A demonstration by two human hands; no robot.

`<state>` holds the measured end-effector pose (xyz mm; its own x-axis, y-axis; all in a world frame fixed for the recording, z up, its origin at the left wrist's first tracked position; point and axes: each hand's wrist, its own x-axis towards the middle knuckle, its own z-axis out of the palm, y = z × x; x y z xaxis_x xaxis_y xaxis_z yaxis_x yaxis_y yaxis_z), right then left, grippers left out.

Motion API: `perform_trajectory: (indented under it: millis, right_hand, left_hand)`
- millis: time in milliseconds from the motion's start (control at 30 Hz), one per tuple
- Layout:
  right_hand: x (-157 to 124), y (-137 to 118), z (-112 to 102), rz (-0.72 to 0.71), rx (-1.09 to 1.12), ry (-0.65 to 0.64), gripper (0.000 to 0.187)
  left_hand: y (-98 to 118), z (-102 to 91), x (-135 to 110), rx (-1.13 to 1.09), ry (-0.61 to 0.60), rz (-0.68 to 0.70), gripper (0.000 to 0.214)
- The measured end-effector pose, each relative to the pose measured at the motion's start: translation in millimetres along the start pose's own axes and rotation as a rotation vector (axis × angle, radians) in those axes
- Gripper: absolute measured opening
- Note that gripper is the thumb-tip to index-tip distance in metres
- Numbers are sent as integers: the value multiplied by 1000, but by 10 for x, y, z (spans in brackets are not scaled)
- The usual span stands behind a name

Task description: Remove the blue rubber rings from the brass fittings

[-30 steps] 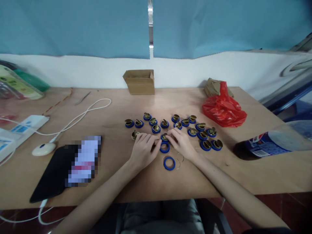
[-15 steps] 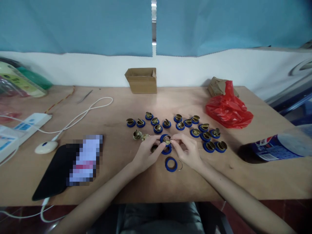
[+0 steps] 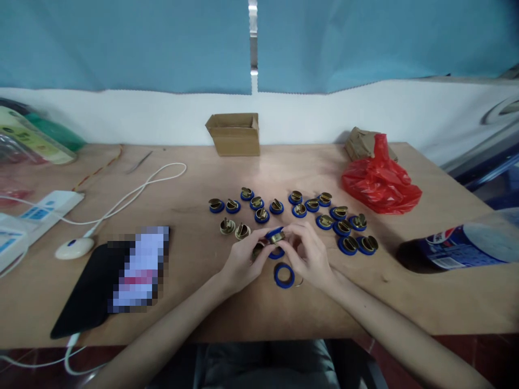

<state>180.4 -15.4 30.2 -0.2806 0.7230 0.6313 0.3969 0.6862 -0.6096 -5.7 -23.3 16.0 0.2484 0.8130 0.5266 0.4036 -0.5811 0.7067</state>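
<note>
Head: two hands point(image 3: 243, 258) point(image 3: 314, 256), one fitting point(image 3: 277, 236), two rings point(image 3: 284, 275)

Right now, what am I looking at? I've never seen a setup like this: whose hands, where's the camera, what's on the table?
There is no machine here: a person works with two bare hands. The picture comes from a camera worn on their head, looking forward and down. The left hand and right hand together pinch a small blue ring with a brass part above the wooden table. On it lie many more blue-ringed brass pieces, a loose blue ring near the hands, a brown cardboard box and a red plastic bag.
</note>
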Motion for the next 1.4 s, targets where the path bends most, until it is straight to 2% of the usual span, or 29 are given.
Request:
perform_trajectory:
  millis: [100,267,567,1400]
  right_hand:
    - [-16,17,11,-3,6,7,26]
    - [-9,16,8,-30,-14,5,21]
    - [-28,19,21,-70,-15,38,29]
    - [-51,45,36,-68,-3,19,34]
  left_hand:
    - [20,-2,6,18,2,17,28]
    - [26,3,1,33,-3,29,31]
    - [48,-3,-11,59,-1,67,36]
    - [-12,-8,-24,116,10,177,38]
